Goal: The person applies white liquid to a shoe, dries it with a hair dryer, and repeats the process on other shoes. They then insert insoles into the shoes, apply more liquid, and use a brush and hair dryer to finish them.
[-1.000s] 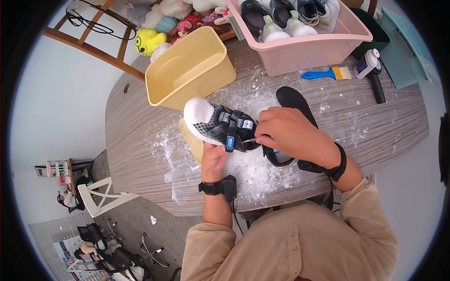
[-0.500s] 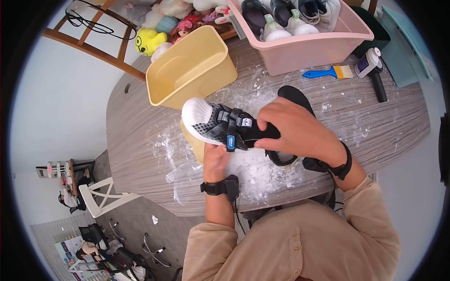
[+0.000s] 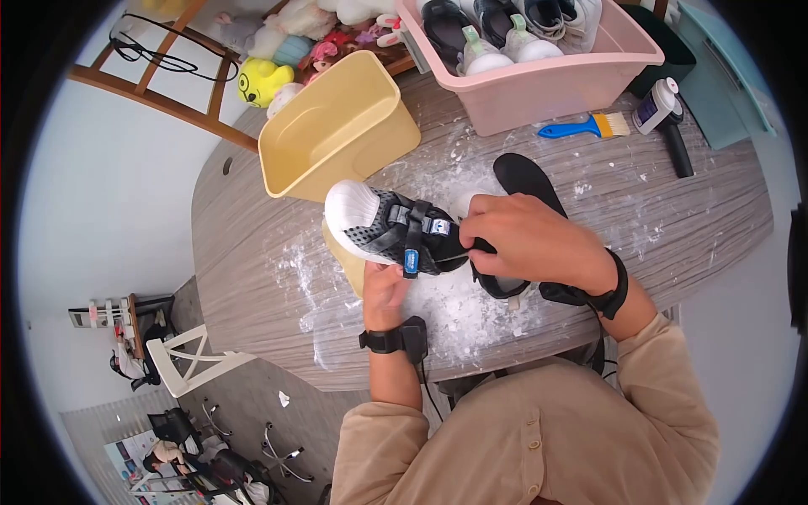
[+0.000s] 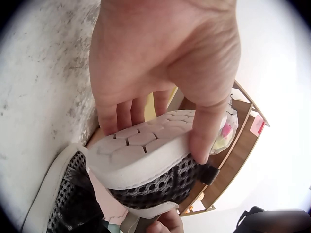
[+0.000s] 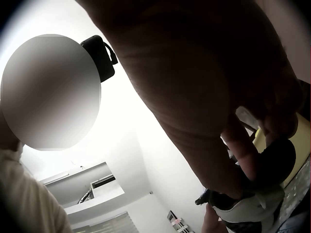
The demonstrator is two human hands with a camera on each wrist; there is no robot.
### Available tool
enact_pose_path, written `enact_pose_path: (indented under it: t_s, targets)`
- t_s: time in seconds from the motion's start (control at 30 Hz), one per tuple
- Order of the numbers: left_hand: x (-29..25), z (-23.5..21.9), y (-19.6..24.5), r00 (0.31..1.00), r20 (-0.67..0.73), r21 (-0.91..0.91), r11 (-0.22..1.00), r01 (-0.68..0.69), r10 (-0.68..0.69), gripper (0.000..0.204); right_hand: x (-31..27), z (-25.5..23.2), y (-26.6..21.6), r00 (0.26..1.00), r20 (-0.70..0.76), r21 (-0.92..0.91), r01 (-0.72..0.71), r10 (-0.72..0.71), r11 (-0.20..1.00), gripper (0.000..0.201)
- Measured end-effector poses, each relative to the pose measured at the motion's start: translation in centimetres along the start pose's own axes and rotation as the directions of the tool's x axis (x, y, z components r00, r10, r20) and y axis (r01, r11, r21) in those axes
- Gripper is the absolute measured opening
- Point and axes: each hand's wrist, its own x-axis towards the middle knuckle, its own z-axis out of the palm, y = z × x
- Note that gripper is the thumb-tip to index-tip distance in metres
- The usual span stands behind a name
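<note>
My left hand (image 3: 385,293) grips a black mesh shoe (image 3: 383,240) from below, its white toe cap pointing left. In the left wrist view the thumb and fingers span the shoe's white hexagon-patterned sole (image 4: 146,138). My right hand (image 3: 534,240) pinches the rounded end of a black insole (image 5: 278,161) at the shoe's heel opening; the rest of the insole is hidden inside. A second shoe (image 3: 503,288) lies on the table partly under the right hand. Beyond that hand lies another black insole (image 3: 522,175).
White powder is scattered on the wood-grain table (image 3: 244,278). A yellow cloth (image 3: 341,263) lies under the shoe. Further back stand a yellow bin (image 3: 370,143) and a pink bin (image 3: 547,97) of shoes. A blue brush (image 3: 568,130), a white bottle (image 3: 655,109) and a black-handled tool (image 3: 676,151) lie right.
The right hand moved from the heel opening out to the right with the insole showing, then back left; less of the insole shows now. The left hand keeps its hold on the shoe.
</note>
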Motion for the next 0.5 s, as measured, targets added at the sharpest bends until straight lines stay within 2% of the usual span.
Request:
enact_pose_path:
  t_s: [0.2, 0.3, 0.5]
  targets:
    - [0.2, 0.1, -0.4, 1.000, -0.015, 0.008, 1.000, -0.008, 0.008, 0.082, 0.6, 1.3, 0.3, 0.996, -0.058, -0.053, 0.063, -0.066, 0.997, 0.007]
    - [0.3, 0.6, -0.8, 0.999, 0.038, 0.005, 1.000, 0.028, -0.028, 0.081, 0.8, 2.4, -0.2, 0.992, -0.094, -0.039, 0.079, -0.082, 0.996, 0.010]
    - [0.6, 0.8, -1.0, 0.999, -0.030, 0.061, 0.998, 0.028, -0.026, 0.081, 1.9, 4.5, 0.1, 0.970, -0.243, 0.085, 0.039, -0.017, 0.996, 0.012]
